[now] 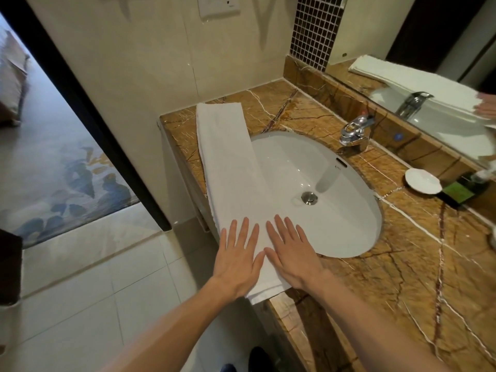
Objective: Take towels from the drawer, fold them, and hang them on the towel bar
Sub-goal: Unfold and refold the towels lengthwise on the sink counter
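Both hands flat, L hand (237, 260) & R hand (291, 253), on towel (228, 157).

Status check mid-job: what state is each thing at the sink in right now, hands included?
towel: folded into a long strip, lying flat, overlapping the sink's left side
left hand: open, flat on the towel's near end
right hand: open, flat on the towel beside the left
faucet: no water running
sink: holds no water
soap dish: appears empty
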Tool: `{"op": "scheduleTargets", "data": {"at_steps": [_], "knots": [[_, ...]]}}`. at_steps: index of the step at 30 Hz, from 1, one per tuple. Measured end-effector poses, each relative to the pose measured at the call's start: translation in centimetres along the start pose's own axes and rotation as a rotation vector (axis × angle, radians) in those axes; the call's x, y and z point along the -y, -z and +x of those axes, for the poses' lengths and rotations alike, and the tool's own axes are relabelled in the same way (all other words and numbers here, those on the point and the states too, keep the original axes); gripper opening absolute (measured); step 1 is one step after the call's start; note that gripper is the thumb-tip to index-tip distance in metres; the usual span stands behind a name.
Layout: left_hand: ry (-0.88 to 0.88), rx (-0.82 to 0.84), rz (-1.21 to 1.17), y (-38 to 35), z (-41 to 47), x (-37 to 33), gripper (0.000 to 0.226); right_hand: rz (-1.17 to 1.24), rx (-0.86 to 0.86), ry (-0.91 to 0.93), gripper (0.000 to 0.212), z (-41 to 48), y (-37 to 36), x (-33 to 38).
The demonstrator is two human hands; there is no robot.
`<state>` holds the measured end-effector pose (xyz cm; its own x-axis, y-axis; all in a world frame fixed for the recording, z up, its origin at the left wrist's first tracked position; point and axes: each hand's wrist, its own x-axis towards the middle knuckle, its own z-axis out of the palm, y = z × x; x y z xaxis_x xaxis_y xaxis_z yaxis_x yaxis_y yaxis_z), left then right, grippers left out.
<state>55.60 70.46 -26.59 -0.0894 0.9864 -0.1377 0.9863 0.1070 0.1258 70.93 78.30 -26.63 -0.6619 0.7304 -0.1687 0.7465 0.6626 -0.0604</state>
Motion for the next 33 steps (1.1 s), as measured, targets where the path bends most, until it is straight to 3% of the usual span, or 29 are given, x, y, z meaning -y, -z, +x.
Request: {"op": "scheduleTargets", "data": {"at_steps": [8,12,16,23,27,33], "knots": [[0.032,-0.026,-0.059,0.4,0.2,0.3,0.062,0.042,-0.015,-0.009,0.065,0.3,0.7,0.0],[0.192,-0.025,-0.244,0.8,0.5,0.9,0.061,0.073,-0.022,-0.003,0.065,0.7,0.8,0.1],[0.168,-0.001,-0.385,-0.3,0.0,0.5,0.067,0.038,0.003,0.005,0.062,0.4,0.4,-0.1],[0.234,0.082,-0.295,-0.4,-0.3,-0.6,0.068,-0.017,0.073,0.036,0.064,0.0,1.5,-0.1],[0.307,0.116,-0.19,1.7,1.7,0.7,0.069,0.098,0.058,0.013,0.071,2.2,3.6,-0.2],[0.363,0.093,-0.265,7.4,8.8,5.3,0.066,0.251,0.039,-0.085,0.065,8.7,6.7,-0.5]]}}
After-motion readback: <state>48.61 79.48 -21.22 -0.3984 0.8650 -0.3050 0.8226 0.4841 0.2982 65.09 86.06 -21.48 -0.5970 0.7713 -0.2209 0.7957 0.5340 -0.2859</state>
